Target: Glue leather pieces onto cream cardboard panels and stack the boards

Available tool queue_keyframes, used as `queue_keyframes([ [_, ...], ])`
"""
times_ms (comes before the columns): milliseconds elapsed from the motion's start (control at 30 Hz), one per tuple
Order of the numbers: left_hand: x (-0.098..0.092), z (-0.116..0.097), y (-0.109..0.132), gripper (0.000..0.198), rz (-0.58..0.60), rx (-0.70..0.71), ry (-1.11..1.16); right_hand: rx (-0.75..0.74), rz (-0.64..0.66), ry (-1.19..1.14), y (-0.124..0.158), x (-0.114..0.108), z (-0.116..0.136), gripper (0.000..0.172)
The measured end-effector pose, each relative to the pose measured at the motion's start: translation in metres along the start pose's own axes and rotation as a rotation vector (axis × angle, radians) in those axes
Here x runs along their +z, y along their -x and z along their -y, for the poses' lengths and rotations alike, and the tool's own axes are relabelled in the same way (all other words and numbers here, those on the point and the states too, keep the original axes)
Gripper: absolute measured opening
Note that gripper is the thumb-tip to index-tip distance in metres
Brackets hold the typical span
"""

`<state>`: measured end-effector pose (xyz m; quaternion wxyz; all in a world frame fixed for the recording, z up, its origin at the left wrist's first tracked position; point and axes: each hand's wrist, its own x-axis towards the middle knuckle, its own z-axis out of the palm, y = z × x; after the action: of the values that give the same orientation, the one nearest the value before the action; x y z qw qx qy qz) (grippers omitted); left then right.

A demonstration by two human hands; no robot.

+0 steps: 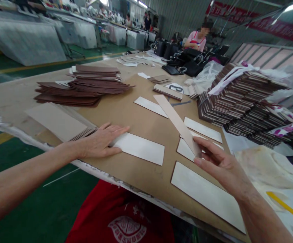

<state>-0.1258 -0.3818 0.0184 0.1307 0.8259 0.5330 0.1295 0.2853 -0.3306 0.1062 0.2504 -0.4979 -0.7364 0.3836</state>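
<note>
The left hand [104, 140] lay flat over the left end of the panel [142, 148], fingers stretched and thumb spread apart. The right hand [222, 165] had thumb and fingers clamped on the near end of the strip [174, 118], which slanted to the right of and beyond the panel, over some white pieces [203, 130]; whether its far end touched anything could not be told.

Left of the panel, a beige stack [57, 121] crowded the left hand, with brown stacks [85, 87] behind it. Right of the panel lay a longer slab [207, 195], partly hidden by the right arm. Farther right of the panel, a tall pile [242, 101] hemmed in that side. Well beyond the panel were black bags [187, 60] and a co-worker [195, 40].
</note>
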Motion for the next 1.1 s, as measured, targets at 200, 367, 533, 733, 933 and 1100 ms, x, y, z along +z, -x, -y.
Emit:
queue_keyframes([
  [200, 0.008, -0.008, 0.022, 0.097, -0.089, -0.072, 0.138, -0.205, 0.136, 0.281, -0.008, 0.014, -0.01, 0.057],
  [367, 0.014, -0.017, 0.037, 0.073, -0.179, -0.311, 0.188, -0.284, 0.151, 0.439, -0.016, 0.026, -0.011, 0.055],
  [533, 0.013, -0.015, 0.039, 0.073, -0.19, -0.321, 0.248, -0.352, 0.212, 0.474, -0.026, 0.044, -0.01, 0.054],
  [733, 0.011, -0.013, 0.04, 0.073, -0.179, -0.33, 0.269, -0.417, 0.251, 0.545, -0.033, 0.06, -0.01, 0.059],
  [933, 0.013, -0.014, 0.042, 0.079, -0.228, -0.291, 0.247, -0.515, 0.285, 0.637, -0.038, 0.07, -0.01, 0.058],
  [1100, 0.01, -0.015, 0.041, 0.078, -0.253, -0.272, 0.246, -0.514, 0.301, 0.671, -0.039, 0.074, -0.012, 0.058],
])
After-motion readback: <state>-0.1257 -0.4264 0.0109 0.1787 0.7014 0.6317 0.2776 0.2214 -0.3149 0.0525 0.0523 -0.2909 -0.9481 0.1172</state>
